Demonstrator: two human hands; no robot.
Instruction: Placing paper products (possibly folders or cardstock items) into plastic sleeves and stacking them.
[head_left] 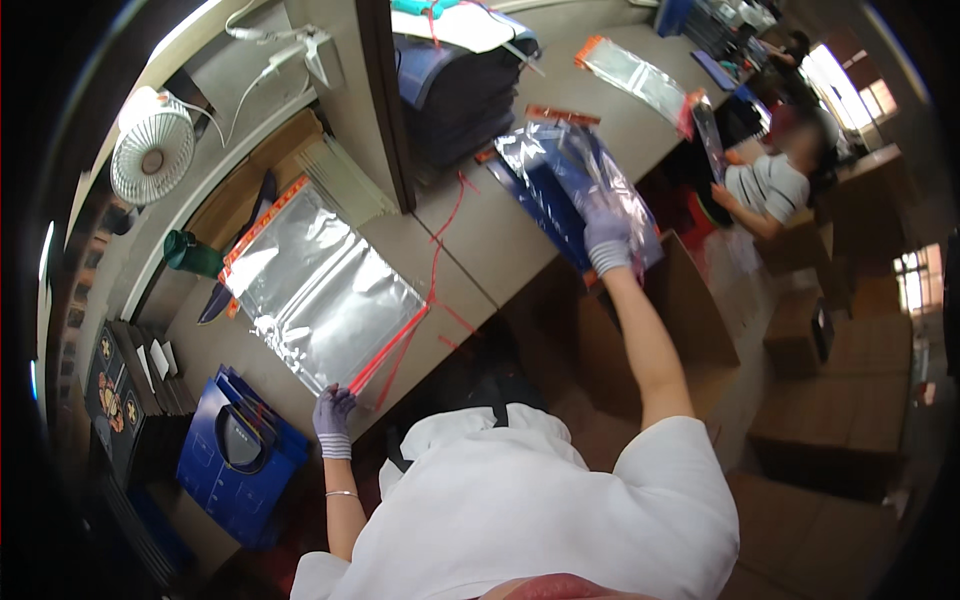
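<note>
The left hand, in a pale purple glove with striped cuff, is left of centre, fingers bent at the near corner of a flat stack of clear plastic bags with orange edge; whether it grips them, I cannot tell. The stack lies on the grey bench. Above centre, the right hand, gloved alike, is partly spread on a dark blue flat item in shiny clear plastic; its grip is unclear. Farther, at upper right, sits a person in a striped shirt.
</note>
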